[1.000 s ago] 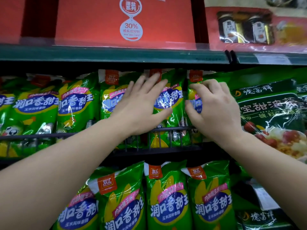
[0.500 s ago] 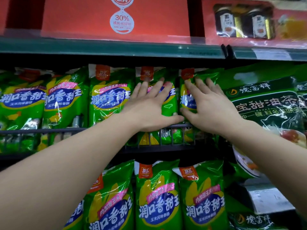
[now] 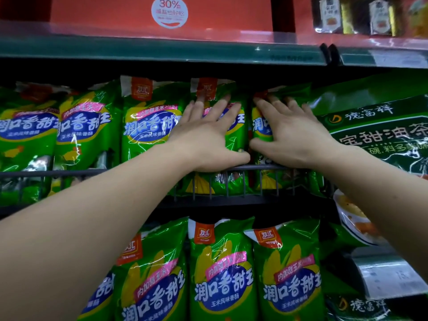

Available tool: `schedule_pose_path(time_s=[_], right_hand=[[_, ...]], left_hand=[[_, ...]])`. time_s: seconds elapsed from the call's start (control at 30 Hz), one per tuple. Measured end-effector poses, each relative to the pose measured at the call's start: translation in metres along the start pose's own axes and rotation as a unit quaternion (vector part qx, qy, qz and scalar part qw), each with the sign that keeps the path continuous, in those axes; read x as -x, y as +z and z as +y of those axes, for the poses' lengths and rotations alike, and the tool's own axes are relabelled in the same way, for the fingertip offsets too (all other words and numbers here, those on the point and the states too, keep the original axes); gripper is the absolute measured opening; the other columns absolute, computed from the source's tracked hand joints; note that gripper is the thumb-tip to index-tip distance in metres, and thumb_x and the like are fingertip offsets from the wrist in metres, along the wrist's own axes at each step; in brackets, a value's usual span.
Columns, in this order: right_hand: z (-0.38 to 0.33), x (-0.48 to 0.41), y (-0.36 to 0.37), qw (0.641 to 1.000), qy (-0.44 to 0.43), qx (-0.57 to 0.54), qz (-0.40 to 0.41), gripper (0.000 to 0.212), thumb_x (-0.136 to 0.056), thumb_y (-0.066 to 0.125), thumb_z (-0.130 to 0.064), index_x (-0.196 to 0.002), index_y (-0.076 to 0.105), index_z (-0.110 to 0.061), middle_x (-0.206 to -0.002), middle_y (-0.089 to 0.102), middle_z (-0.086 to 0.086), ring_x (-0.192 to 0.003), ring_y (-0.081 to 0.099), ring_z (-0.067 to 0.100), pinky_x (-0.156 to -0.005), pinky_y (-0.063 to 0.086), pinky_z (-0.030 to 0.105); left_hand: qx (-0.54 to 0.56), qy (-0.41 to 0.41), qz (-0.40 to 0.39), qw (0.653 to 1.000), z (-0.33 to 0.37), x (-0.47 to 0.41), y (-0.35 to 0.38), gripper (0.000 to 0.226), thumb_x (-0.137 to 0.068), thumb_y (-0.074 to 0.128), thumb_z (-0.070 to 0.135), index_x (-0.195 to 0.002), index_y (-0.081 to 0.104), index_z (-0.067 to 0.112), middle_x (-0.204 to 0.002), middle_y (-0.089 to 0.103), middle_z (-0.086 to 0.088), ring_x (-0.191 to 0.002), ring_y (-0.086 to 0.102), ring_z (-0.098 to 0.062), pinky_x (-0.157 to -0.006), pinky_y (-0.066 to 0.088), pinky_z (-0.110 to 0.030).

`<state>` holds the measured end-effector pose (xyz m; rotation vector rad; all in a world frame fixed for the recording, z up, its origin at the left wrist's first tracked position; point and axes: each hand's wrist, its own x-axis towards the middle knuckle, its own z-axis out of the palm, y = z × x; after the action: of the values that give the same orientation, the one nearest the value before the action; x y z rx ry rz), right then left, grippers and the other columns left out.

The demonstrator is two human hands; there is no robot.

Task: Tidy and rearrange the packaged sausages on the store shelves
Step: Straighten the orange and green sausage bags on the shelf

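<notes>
Above a lower row of sausage packs (image 3: pixel 222 274), a person's left hand (image 3: pixel 208 137) lies flat, fingers straight, on one upright pack (image 3: pixel 237 133) behind the wire rail (image 3: pixel 69 173) of the middle shelf (image 3: pixel 231 201). The right hand (image 3: pixel 294 137), likewise open, presses the neighbouring pack (image 3: pixel 260 126). Even, gentle pushes near the tops should square both without creasing.

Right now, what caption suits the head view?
Left hand presses one sausage pack, right hand the next pack, behind the rail.
</notes>
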<state>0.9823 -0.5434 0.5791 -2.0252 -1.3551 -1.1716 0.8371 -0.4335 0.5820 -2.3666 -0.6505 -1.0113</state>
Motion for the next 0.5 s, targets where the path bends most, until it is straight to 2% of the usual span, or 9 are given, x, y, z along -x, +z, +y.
schedule_pose_path(time_s=[0.1,0.23,0.3,0.43,0.5], right_hand=[[0.001,0.000,0.000,1.000,-0.017,0.004,0.006,0.090,-0.079,0.045,-0.065,-0.156,0.015,-0.029,-0.162,0.023,0.004,-0.145,0.023,0.036,-0.118,0.019,0.051],[0.002,0.001,0.002,0.999,-0.033,0.013,0.020,0.100,-0.064,0.024,-0.071,-0.155,0.019,-0.029,-0.158,0.031,0.004,-0.139,0.031,0.036,-0.115,0.027,0.051],[0.003,0.002,0.005,0.999,-0.034,0.012,0.019,0.101,-0.063,0.020,-0.071,-0.155,0.015,-0.029,-0.160,0.027,0.005,-0.141,0.027,0.036,-0.116,0.023,0.051],[0.005,0.005,0.010,0.999,-0.027,0.016,-0.012,0.093,-0.072,0.017,-0.066,-0.156,-0.002,-0.032,-0.165,0.003,0.002,-0.150,0.003,0.034,-0.121,0.001,0.052],[0.005,0.004,0.013,0.999,-0.025,0.025,-0.015,0.092,-0.072,0.013,-0.067,-0.156,-0.006,-0.034,-0.166,-0.005,0.000,-0.151,-0.006,0.034,-0.121,-0.004,0.053]], left_hand=[[0.003,-0.012,0.008,1.000,0.000,0.001,0.002,0.099,-0.080,0.047,0.076,-0.154,-0.010,0.042,-0.164,-0.014,0.012,-0.151,-0.012,-0.032,-0.120,-0.008,-0.042],[0.010,-0.021,0.013,1.000,0.000,0.003,0.006,0.099,-0.079,0.045,0.078,-0.153,-0.012,0.044,-0.164,-0.015,0.012,-0.150,-0.012,-0.033,-0.122,-0.006,-0.044],[0.013,-0.020,0.013,1.000,0.000,0.002,0.007,0.098,-0.078,0.043,0.080,-0.152,-0.012,0.047,-0.164,-0.015,0.011,-0.150,-0.012,-0.035,-0.123,-0.006,-0.045],[0.014,-0.019,0.008,1.000,0.001,0.001,0.008,0.096,-0.078,0.042,0.082,-0.151,-0.012,0.050,-0.164,-0.015,0.012,-0.150,-0.013,-0.037,-0.122,-0.007,-0.046],[0.023,-0.017,0.008,1.000,0.000,0.002,0.007,0.095,-0.077,0.044,0.082,-0.150,-0.009,0.052,-0.164,-0.013,0.015,-0.150,-0.013,-0.036,-0.122,-0.006,-0.046]])
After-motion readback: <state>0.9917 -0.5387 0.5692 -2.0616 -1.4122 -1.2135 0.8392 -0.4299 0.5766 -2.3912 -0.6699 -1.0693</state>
